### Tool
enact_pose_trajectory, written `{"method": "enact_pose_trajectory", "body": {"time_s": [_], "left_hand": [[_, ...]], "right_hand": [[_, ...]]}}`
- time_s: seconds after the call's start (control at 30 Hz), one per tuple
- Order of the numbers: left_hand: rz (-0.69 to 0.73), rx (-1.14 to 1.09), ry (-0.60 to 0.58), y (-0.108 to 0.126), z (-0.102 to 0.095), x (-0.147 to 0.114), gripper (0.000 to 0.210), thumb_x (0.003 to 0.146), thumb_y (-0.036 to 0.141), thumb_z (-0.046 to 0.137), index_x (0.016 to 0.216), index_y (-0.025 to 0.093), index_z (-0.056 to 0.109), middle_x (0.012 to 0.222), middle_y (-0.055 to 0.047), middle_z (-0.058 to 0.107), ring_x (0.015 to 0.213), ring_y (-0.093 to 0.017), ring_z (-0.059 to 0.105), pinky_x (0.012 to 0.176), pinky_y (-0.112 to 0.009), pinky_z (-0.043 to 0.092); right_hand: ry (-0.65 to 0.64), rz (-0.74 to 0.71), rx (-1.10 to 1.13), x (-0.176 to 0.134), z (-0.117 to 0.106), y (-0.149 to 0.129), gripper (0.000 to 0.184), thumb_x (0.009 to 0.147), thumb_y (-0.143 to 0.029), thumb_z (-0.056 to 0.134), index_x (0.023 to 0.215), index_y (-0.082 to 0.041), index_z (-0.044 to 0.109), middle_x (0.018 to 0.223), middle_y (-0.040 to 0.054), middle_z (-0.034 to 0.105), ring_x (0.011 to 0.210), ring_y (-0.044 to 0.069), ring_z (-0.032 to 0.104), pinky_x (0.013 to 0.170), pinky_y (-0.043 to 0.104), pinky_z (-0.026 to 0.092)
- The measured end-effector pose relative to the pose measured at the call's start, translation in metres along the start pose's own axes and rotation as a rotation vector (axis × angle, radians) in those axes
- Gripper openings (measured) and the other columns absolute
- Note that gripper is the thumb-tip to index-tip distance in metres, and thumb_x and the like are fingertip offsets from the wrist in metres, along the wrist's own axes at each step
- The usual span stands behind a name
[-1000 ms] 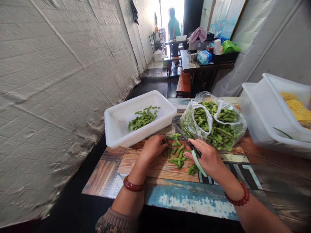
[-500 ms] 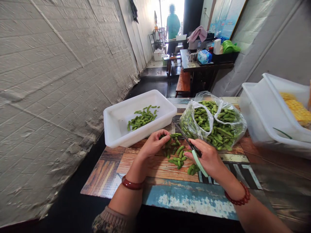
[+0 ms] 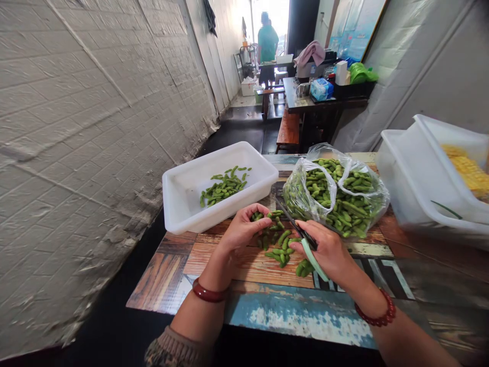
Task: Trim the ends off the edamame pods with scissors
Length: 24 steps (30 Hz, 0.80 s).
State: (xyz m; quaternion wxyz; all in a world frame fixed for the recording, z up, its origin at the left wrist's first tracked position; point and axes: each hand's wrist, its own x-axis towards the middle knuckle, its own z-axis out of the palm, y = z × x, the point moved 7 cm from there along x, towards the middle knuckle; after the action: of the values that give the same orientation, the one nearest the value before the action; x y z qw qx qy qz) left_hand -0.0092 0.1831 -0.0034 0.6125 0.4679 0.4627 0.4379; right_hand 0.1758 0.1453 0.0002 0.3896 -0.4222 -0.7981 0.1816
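Observation:
My left hand point(image 3: 244, 227) is closed on green edamame pods point(image 3: 256, 216), partly hidden by its fingers. My right hand point(image 3: 323, 244) grips a pair of scissors point(image 3: 314, 259) with pale green handles, their dark blades pointing up and left between my hands. Below the blades, loose edamame pods point(image 3: 283, 250) lie on the wood-patterned table point(image 3: 217, 260). Beyond my left hand a white plastic tub point(image 3: 183, 204) holds a small heap of pods. A clear plastic bag point(image 3: 331, 196) full of edamame stands open just past my right hand.
At the right edge, white tubs point(image 3: 405, 173) stand together, one with yellow corn point(image 3: 464, 165) in it. A pale brick-patterned wall point(image 3: 95, 127) runs along the left. Farther back are a bench point(image 3: 289, 130), a cluttered table point(image 3: 305, 102) and a person point(image 3: 268, 43) in green.
My left thumb has shifted slightly, and more of the pods between its fingers shows. The scissors stay almost in place. The person in the background has moved a little left.

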Motion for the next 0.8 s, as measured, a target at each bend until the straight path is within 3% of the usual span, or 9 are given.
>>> {"method": "enact_pose_trajectory", "body": {"time_s": [0.17, 0.3, 0.6, 0.8], "left_hand": [[0.012, -0.059, 0.032, -0.0003, -0.0009, 0.0001, 0.035, 0.062, 0.031, 0.085, 0.077, 0.016, 0.057, 0.064, 0.006, 0.057, 0.047, -0.004, 0.045, 0.043, -0.016, 0.031], [0.003, -0.236, 0.035, -0.0012, 0.0013, 0.0014, 0.038, 0.063, 0.029, 0.085, 0.08, 0.017, 0.053, 0.067, 0.005, 0.059, 0.046, -0.004, 0.048, 0.039, -0.014, 0.031], [-0.05, -0.527, 0.058, -0.0074, 0.0015, 0.0034, 0.034, 0.065, 0.018, 0.084, 0.076, 0.015, 0.052, 0.079, 0.002, 0.065, 0.059, -0.005, 0.062, 0.052, -0.012, 0.051], [-0.078, -0.585, 0.03, -0.0037, 0.0085, -0.0009, 0.03, 0.067, 0.013, 0.082, 0.076, 0.015, 0.053, 0.08, 0.002, 0.065, 0.061, -0.005, 0.065, 0.056, -0.01, 0.055]], "right_hand": [[-0.001, -0.008, -0.003, -0.0007, 0.0005, 0.0008, 0.034, 0.088, -0.032, 0.065, 0.118, -0.016, 0.064, 0.104, 0.0119, 0.071, 0.094, 0.025, 0.07, 0.084, 0.038, 0.059], [-0.015, -0.004, -0.004, -0.0012, 0.0013, 0.001, 0.036, 0.087, -0.033, 0.067, 0.119, -0.018, 0.063, 0.103, 0.0107, 0.071, 0.093, 0.024, 0.07, 0.084, 0.038, 0.059], [-0.053, 0.007, -0.044, -0.0011, 0.0018, -0.0054, 0.04, 0.085, -0.031, 0.07, 0.122, -0.019, 0.06, 0.107, 0.0102, 0.068, 0.096, 0.024, 0.069, 0.083, 0.036, 0.058], [-0.089, 0.02, -0.045, 0.0002, 0.0026, -0.0081, 0.051, 0.081, -0.027, 0.073, 0.127, -0.02, 0.054, 0.109, 0.0092, 0.063, 0.088, 0.022, 0.066, 0.078, 0.036, 0.058]]}}
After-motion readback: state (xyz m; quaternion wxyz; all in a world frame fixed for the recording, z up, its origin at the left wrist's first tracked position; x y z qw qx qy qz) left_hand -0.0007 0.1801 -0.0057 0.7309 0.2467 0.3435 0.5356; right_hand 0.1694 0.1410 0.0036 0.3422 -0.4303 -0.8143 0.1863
